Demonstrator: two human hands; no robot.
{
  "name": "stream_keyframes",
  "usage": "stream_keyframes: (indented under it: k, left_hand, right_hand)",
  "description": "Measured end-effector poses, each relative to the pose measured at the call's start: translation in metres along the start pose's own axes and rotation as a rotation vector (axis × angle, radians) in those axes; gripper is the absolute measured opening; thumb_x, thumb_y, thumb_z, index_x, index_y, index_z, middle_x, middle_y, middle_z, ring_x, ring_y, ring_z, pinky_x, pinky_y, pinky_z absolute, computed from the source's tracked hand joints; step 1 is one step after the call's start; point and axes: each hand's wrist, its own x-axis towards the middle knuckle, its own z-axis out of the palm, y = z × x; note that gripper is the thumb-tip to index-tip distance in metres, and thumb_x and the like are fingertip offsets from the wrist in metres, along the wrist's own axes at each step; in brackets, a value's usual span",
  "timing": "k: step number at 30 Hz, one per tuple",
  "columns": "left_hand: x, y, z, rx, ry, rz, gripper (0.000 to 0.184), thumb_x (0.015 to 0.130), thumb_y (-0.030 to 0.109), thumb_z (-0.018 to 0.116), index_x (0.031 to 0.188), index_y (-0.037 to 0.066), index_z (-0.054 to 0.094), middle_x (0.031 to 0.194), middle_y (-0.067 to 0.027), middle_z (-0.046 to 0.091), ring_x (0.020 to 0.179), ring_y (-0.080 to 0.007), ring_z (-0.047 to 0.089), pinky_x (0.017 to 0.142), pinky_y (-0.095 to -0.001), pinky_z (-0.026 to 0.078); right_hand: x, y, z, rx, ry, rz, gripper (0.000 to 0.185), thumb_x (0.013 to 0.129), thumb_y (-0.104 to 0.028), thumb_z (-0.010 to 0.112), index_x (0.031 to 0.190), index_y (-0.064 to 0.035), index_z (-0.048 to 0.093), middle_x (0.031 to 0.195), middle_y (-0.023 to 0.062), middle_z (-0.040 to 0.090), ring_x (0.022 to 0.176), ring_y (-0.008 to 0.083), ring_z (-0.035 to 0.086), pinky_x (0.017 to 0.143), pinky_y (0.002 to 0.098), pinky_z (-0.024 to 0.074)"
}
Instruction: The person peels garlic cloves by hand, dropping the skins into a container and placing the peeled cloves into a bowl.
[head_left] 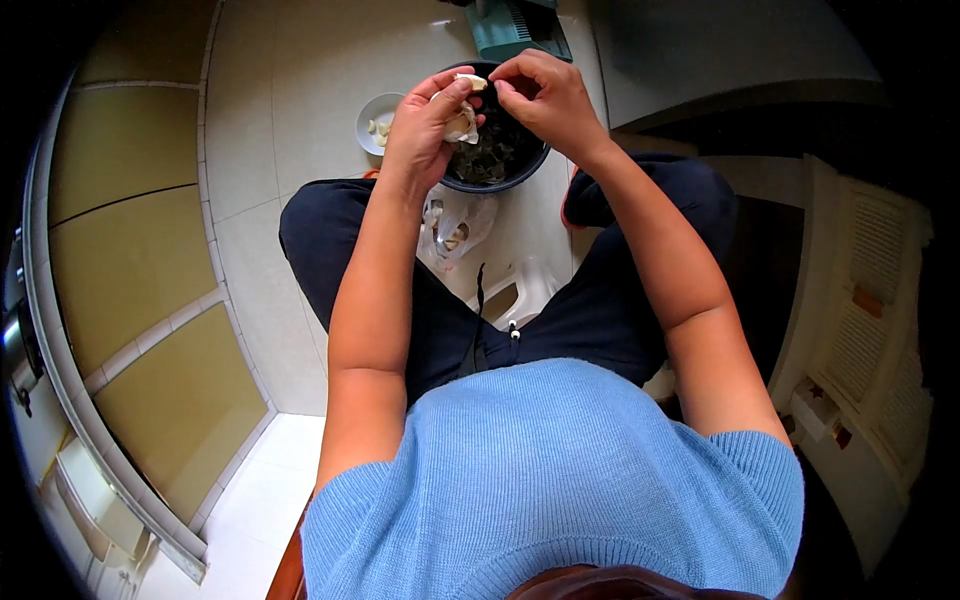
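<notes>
My left hand (428, 125) is closed around a whitish garlic bulb (462, 127) with papery skin, and a pale clove (472, 82) shows at its thumb and fingertips. Just to the right, my right hand (545, 95) has its thumb and index finger pinched together; anything between them is too small to make out. Both hands are above a dark round bin (515, 183) that holds dark, crumpled scraps. Left of the bin, a white plate (366, 122) on the floor carries several pale cloves (378, 130), partly hidden by my left hand.
A clear plastic bag (458, 225) with pale pieces lies between my legs, near a white stool edge (535, 285). A teal dustpan (515, 30) stands behind the bin. Yellowish cabinet doors (140, 240) line the left side; a dark-edged grey surface (730, 60) is at upper right.
</notes>
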Motion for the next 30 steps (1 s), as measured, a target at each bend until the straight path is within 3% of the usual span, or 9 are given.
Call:
stream_keyframes:
  k: [11, 17, 30]
  left_hand:
    - [0.0004, -0.0058, -0.0026, -0.03, 0.002, -0.037, 0.021, 0.084, 0.012, 0.063, 0.102, 0.001, 0.06, 0.085, -0.0055, 0.064, 0.072, -0.0118, 0.06, 0.065, -0.0267, 0.053]
    - [-0.0033, -0.0077, 0.0, -0.06, -0.001, -0.06, 0.02, 0.085, 0.013, 0.062, 0.101, 0.002, 0.06, 0.085, -0.0054, 0.064, 0.072, -0.012, 0.061, 0.065, -0.0262, 0.053]
    - [-0.0029, -0.0048, 0.0006, -0.001, -0.018, -0.059, 0.024, 0.084, 0.014, 0.063, 0.105, 0.001, 0.059, 0.086, -0.0058, 0.064, 0.074, -0.0123, 0.061, 0.066, -0.0261, 0.052]
  right_hand:
    - [-0.0015, 0.0044, 0.0016, 0.005, -0.034, -0.105, 0.012, 0.073, -0.011, 0.064, 0.078, 0.0, 0.063, 0.073, 0.0108, 0.061, 0.066, 0.0219, 0.061, 0.06, 0.03, 0.048]
    - [-0.0051, 0.0021, 0.0057, 0.073, -0.038, 0.009, 0.012, 0.071, -0.011, 0.065, 0.073, 0.0006, 0.061, 0.069, 0.0115, 0.06, 0.062, 0.0219, 0.06, 0.057, 0.03, 0.0476]
    - [-0.0055, -0.0006, 0.0065, -0.012, 0.024, -0.048, 0.012, 0.07, -0.011, 0.064, 0.071, 0.0003, 0.059, 0.068, 0.0114, 0.059, 0.06, 0.0223, 0.059, 0.055, 0.0307, 0.0465]
